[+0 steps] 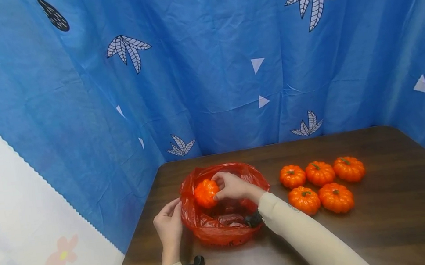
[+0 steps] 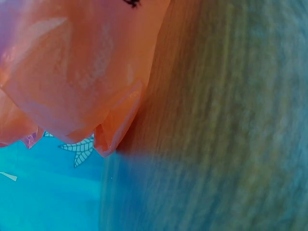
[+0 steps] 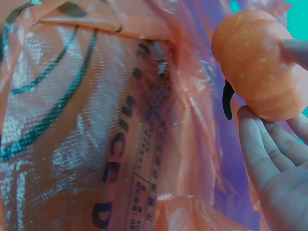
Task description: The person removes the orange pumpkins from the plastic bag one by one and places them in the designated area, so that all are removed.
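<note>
A red plastic bag (image 1: 225, 237) stands on the table with its mouth spread wide. My right hand (image 1: 235, 186) holds a small orange pumpkin (image 1: 206, 194) over the bag's opening, at its left side. In the right wrist view the pumpkin (image 3: 260, 62) sits between thumb and fingers, its dark stem pointing down, with printed lettering on the bag (image 3: 115, 144) beside it. At the bag's left rim, my left hand (image 1: 169, 224) pinches the plastic. The left wrist view shows the bag's outer side (image 2: 72, 72) but not the hand.
Several more orange pumpkins (image 1: 337, 198) sit in two rows on the dark wooden table (image 1: 398, 216), right of the bag. A blue patterned curtain (image 1: 222, 82) hangs behind the table and along its sides. White cloth (image 1: 16, 218) with a flower print is at the left.
</note>
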Action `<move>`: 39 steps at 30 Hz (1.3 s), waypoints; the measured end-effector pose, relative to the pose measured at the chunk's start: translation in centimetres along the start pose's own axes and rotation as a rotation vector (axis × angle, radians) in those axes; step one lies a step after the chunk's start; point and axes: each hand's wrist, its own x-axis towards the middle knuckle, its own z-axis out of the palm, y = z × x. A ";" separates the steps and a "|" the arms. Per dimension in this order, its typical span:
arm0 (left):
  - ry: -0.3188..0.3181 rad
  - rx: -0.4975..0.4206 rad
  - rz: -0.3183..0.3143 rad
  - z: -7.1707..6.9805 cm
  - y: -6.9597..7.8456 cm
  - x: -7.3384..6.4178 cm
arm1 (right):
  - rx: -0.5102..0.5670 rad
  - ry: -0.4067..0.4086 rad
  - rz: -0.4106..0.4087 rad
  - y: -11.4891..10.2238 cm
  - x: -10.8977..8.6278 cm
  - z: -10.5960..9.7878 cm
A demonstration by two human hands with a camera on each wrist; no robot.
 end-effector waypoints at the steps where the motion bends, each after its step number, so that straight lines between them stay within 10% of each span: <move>1: -0.001 0.000 0.004 0.0 0.0 0.0 | 0.008 0.003 -0.001 -0.1 -0.1 -0.1; 39: -0.001 0.062 0.013 0.2 -0.4 -0.1 | 0.177 0.037 -0.193 -4.2 -4.2 -3.2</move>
